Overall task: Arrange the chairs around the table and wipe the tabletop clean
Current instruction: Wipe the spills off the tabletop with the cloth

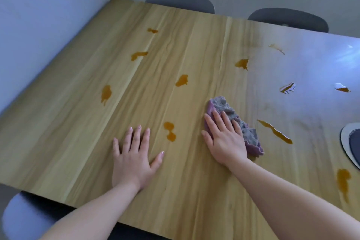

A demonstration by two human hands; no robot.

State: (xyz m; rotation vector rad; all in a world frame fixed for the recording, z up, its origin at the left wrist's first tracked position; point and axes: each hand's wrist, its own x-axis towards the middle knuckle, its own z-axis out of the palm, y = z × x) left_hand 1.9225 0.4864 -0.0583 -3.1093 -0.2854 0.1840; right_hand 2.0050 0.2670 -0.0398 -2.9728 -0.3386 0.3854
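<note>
Pale wood table (78, 142) filled the frame, dotted with orange spills. At centre right the right hand (224, 140), fingers straight and close together, pressed a crumpled cloth (249, 134) flat; the left hand (134, 160) lay spread on bare wood. A long streak (274, 131) lay just right of the cloth, running upper left to lower right. What the dish (348, 142) at the right edge held could not be told.

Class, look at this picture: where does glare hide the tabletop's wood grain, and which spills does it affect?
Head view: bluish-white glare washes the grain off the tabletop at far right. Head view again: the streaked spill and the edge spill mirror white light; the left spill stays plain orange.
</note>
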